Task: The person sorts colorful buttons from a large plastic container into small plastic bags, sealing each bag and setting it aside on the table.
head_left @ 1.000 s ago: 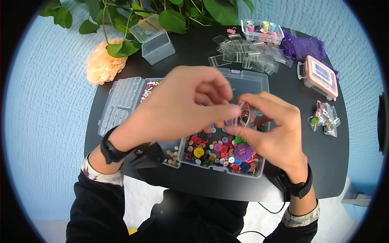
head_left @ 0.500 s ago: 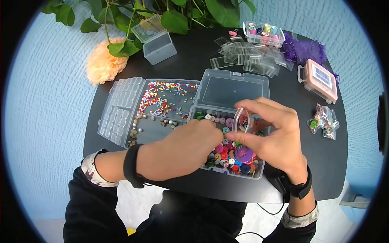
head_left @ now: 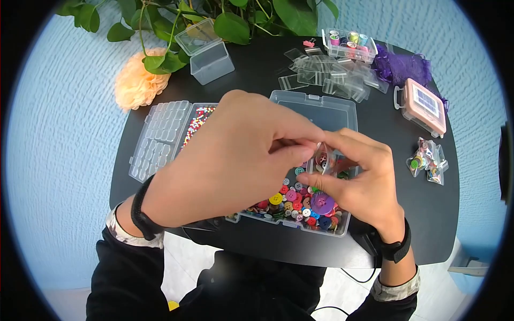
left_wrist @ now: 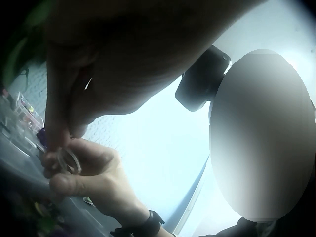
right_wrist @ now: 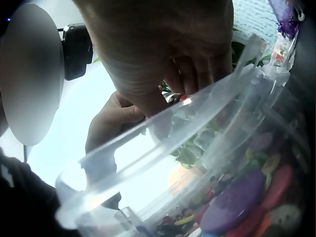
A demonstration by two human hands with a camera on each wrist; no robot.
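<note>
My left hand (head_left: 230, 155), thumb and fingertips together, any catch hidden from me, is at nine o'clock of one clear bag (head_left: 323, 163); one big purple button (head_left: 322, 203) lies at six; my right hand (head_left: 368, 172), half-curled, pinches the bag from three.

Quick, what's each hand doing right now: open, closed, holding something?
Right hand: holding a small clear bag.
Left hand: at the bag's mouth; whether it pinches anything cannot be told.

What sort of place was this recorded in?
Probably a home craft corner, judging by the open box of buttons, the clear case of thread spools and the leafy plant.
</note>
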